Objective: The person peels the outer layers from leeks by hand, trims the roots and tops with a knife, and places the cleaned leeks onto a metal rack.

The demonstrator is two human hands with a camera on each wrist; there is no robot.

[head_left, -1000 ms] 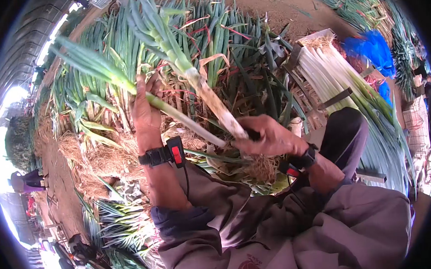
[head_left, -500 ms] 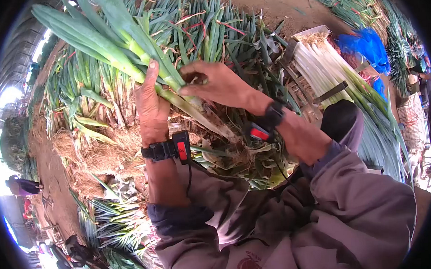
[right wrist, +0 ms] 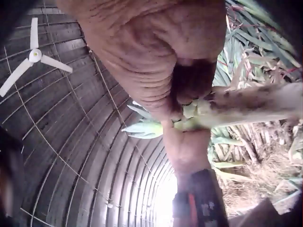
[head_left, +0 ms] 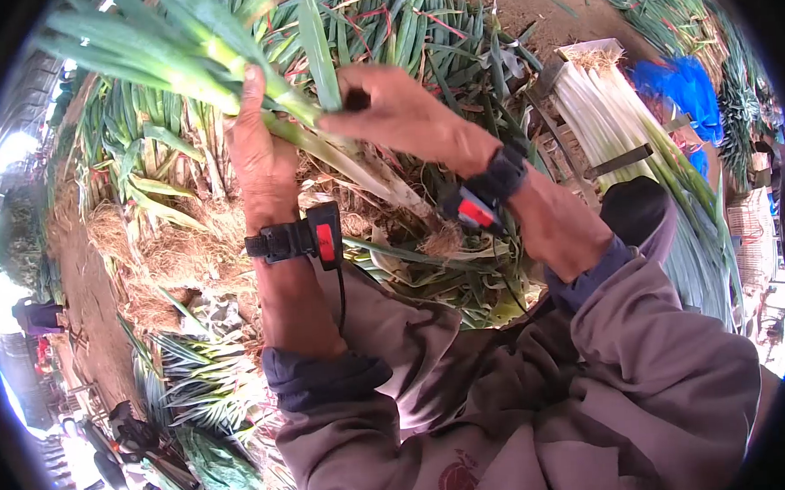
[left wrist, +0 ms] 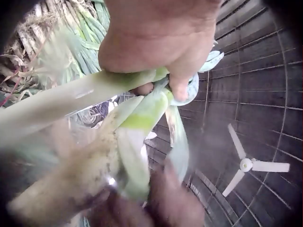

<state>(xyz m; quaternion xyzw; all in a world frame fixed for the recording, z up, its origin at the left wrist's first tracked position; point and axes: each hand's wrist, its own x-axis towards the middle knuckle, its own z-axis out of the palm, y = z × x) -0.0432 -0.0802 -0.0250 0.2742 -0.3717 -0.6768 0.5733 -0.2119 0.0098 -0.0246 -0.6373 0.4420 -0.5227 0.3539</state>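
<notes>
In the head view my left hand grips two long green onions, thumb up along their green necks. Their leaves spread to the upper left, while the pale stalks slant down right to a root tuft. One stalk is clean and white; beside it, the other is thicker and soil-stained. My right hand is at the neck of the stained one, finger and thumb pinching an outer leaf that stands away from it. In the left wrist view the right fingers blur below that leaf.
Upright bundles of green onions with red ties stand in front. Cleaned white-stemmed onions lie in a rack at the right, near a blue plastic bag. Peeled leaves and dry roots cover the ground close by.
The right hand has gone from the root end of the stained onion up to its neck. That onion now lies beside the other in the left hand, and a leaf has come away outward.
</notes>
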